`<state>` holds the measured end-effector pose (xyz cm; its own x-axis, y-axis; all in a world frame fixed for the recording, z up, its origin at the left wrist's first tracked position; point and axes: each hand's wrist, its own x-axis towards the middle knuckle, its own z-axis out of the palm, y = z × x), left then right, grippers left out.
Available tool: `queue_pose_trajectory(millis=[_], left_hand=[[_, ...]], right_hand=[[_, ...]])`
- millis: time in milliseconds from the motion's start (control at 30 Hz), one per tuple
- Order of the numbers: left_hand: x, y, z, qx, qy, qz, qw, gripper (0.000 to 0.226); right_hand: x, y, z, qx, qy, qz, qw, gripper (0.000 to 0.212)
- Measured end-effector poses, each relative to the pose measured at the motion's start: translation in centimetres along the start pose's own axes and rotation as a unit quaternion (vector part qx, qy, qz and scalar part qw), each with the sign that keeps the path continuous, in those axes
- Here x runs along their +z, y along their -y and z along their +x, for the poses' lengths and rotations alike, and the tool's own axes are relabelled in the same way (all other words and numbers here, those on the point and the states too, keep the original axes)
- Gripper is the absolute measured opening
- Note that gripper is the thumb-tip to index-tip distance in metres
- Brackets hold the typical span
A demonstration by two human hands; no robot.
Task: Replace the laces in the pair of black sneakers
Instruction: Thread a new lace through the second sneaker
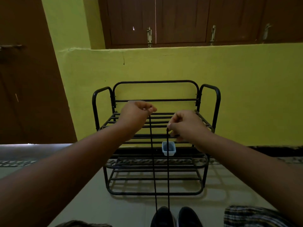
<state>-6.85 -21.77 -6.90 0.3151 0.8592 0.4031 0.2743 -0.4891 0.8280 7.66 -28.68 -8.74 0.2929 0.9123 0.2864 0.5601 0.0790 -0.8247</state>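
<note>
Two black sneakers stand side by side on the floor at the bottom edge, the left sneaker (161,217) and the right sneaker (188,217). A black lace (153,161) runs up in two taut strands from the left sneaker. My left hand (136,114) pinches the top of the left strand between thumb and fingers. My right hand (185,125) pinches the top of the right strand a little lower. Both arms are stretched out in front of me, above the shoes.
A black metal shoe rack (155,145) stands against the yellow wall right behind the sneakers. A small white plastic tub (168,149) sits on its middle shelf. A striped mat (252,217) lies at the bottom right, and a brown door is at the left.
</note>
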Motion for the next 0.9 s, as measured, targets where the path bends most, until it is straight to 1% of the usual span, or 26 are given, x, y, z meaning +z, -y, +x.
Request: queue_pose_trajectory(millis=[100,200,400,467,533,667,800,900], left_hand=[[0.2,0.6,-0.2,-0.018,0.004,-0.019,1.000,0.016],[1.1,1.6,-0.7,-0.015,0.006,-0.052,0.998,0.015],[0.9,0.9,-0.8,0.035,-0.071,-0.149,0.986,0.017],[0.6,0.3,-0.6,0.043,-0.081,-0.165,0.982,0.018],[0.6,0.1,-0.8,0.042,-0.063,-0.156,0.985,0.018],[0.8,1.2,-1.5,0.014,-0.006,-0.120,0.993,0.015],[0.6,1.7,-1.9,-0.022,-0.012,-0.118,0.993,0.008],[0.6,1.8,-2.2,-0.030,-0.007,-0.124,0.992,0.002]], right_hand=[[0.4,0.3,-0.2,-0.032,-0.007,-0.002,0.999,0.011],[1.0,0.5,-0.3,-0.075,-0.017,-0.037,0.996,0.010],[1.9,0.2,-0.3,-0.087,-0.004,-0.079,0.993,0.006],[2.0,0.1,-0.2,-0.090,-0.012,-0.079,0.993,0.008],[1.8,-0.1,0.0,-0.097,-0.030,-0.068,0.993,0.012],[1.4,-0.3,0.3,-0.114,-0.068,-0.056,0.990,0.012],[1.3,-0.1,0.5,-0.118,-0.085,-0.034,0.989,0.019],[1.0,0.8,0.6,-0.148,-0.111,-0.010,0.983,0.013]])
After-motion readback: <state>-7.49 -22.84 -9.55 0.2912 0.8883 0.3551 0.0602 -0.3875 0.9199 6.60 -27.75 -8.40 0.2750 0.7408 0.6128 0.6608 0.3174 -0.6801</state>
